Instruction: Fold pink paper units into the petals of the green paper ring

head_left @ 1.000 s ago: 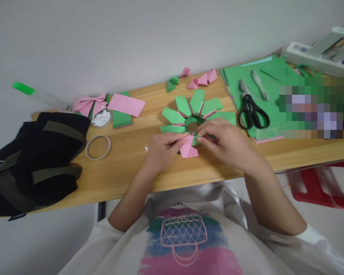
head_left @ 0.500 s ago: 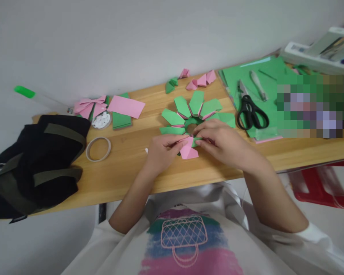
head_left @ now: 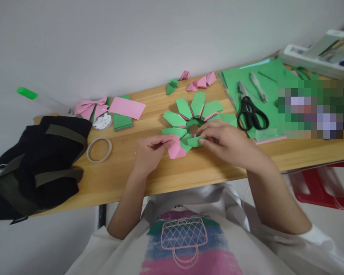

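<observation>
Green and pink folded paper makes up the petalled paper ring (head_left: 197, 104) that I have centred in the head view. It lies on the wooden table (head_left: 117, 173), around a round opening, with its green petals pointing outward and pink layers showing between several of them.

Left hand (head_left: 150, 152): positioned at the near-left side of the ring. I read thumb and fingers pinched together on a pink folded paper piece (head_left: 177, 149), which hangs toward the near table edge. I cannot tell whether this piece is joined to the ring.

Right hand (head_left: 227, 143): positioned over the near-right side of the ring. I read thumb and forefinger gripping a green petal at the near side; the other fingers bend toward the central opening.

Surrounding items: beyond the ring I locate a small green folded piece (head_left: 172, 86) and pink folded pieces (head_left: 201, 81). To its right, black-handled scissors (head_left: 250, 109) rest on green paper sheets (head_left: 236, 76). To its left are a tape roll (head_left: 89, 153), a pink paper rectangle (head_left: 128, 107) laid across a green paper stack (head_left: 122, 123), and a pink paper bow (head_left: 87, 109).
</observation>
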`<act>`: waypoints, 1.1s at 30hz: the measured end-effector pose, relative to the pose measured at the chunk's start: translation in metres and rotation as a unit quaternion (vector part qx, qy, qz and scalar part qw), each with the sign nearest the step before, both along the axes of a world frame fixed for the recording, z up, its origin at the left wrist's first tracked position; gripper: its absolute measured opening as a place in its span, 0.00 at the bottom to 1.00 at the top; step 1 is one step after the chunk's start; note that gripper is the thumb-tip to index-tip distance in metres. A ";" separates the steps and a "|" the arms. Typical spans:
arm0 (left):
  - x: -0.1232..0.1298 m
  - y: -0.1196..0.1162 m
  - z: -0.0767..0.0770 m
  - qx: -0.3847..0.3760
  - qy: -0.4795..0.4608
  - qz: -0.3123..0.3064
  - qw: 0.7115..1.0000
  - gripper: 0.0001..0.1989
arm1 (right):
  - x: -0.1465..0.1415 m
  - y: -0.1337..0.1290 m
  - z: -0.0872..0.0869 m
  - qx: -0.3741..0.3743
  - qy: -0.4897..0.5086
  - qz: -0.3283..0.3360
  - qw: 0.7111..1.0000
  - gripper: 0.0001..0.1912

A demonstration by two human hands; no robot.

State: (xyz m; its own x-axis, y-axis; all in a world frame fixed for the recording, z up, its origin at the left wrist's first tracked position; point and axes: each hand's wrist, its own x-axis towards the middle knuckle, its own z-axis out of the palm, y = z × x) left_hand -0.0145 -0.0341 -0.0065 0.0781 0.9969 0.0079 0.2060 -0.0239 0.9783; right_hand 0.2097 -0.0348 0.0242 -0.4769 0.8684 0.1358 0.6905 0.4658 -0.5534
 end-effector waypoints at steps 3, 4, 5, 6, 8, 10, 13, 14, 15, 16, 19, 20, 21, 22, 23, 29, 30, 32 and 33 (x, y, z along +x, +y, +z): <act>-0.002 -0.002 -0.001 -0.011 -0.010 0.010 1.000 0.06 | 0.001 0.000 0.002 -0.009 0.009 -0.003 1.000 0.09; -0.001 -0.002 -0.002 -0.013 -0.012 0.007 1.000 0.06 | 0.000 0.000 0.003 -0.011 0.012 -0.003 1.000 0.09; 0.000 -0.003 -0.002 -0.014 -0.015 0.003 1.000 0.06 | 0.000 0.000 0.004 -0.012 0.016 -0.001 1.000 0.10; 0.001 -0.003 -0.003 -0.016 -0.017 -0.002 1.000 0.06 | -0.001 0.000 0.006 -0.012 0.019 0.000 1.000 0.10; 0.003 -0.003 -0.004 -0.015 -0.023 -0.009 1.000 0.07 | -0.002 0.000 0.008 -0.014 0.021 0.002 1.000 0.10; 0.005 -0.002 -0.004 -0.014 -0.029 -0.013 0.999 0.09 | -0.003 0.000 0.009 -0.016 0.020 0.000 1.000 0.11; 0.005 -0.002 -0.002 -0.018 -0.039 -0.022 0.999 0.09 | -0.003 -0.001 0.010 -0.019 0.020 -0.004 1.000 0.11; 0.005 -0.002 -0.001 -0.020 -0.043 -0.028 0.998 0.08 | -0.003 -0.001 0.011 -0.018 0.019 -0.005 1.000 0.11; 0.004 -0.002 0.000 -0.021 -0.050 -0.036 0.998 0.08 | -0.003 -0.001 0.011 -0.016 0.018 -0.005 1.000 0.11; 0.004 -0.003 0.002 -0.021 -0.058 -0.047 0.997 0.07 | -0.003 -0.001 0.011 -0.015 0.018 -0.005 1.000 0.11; 0.005 -0.004 0.007 -0.009 -0.076 -0.083 0.994 0.06 | -0.003 -0.002 0.011 -0.010 0.021 -0.005 1.000 0.11; 0.006 -0.005 0.009 -0.006 -0.077 -0.093 0.993 0.05 | -0.003 -0.002 0.011 -0.008 0.022 -0.006 1.000 0.11; 0.007 -0.005 0.010 -0.004 -0.077 -0.100 0.992 0.05 | -0.003 -0.002 0.011 -0.008 0.022 -0.005 1.000 0.11; 0.008 -0.006 0.011 -0.004 -0.075 -0.105 0.992 0.04 | -0.004 -0.003 0.012 -0.007 0.023 -0.006 1.000 0.10; 0.010 -0.007 0.012 -0.004 -0.071 -0.108 0.992 0.04 | -0.004 -0.003 0.012 -0.007 0.023 -0.006 1.000 0.10; 0.014 -0.008 0.011 -0.048 -0.059 -0.100 0.992 0.10 | -0.002 -0.004 0.012 -0.003 0.031 -0.006 0.999 0.08; 0.014 -0.007 0.010 -0.058 -0.069 -0.099 0.991 0.11 | -0.001 -0.004 0.011 -0.004 0.031 -0.007 1.000 0.07; 0.014 -0.006 0.008 -0.076 -0.090 -0.096 0.988 0.13 | 0.000 -0.004 0.010 -0.007 0.029 -0.007 1.000 0.07; 0.014 -0.006 0.008 -0.085 -0.098 -0.092 0.987 0.13 | 0.001 -0.004 0.009 -0.008 0.028 -0.006 1.000 0.07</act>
State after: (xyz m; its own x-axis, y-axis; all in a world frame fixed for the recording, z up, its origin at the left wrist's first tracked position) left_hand -0.0008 -0.0399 0.0012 0.2712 0.9544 -0.1245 0.0195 0.1239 0.9921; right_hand 0.2106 -0.0388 0.0335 -0.4591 0.8760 0.1476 0.6635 0.4487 -0.5987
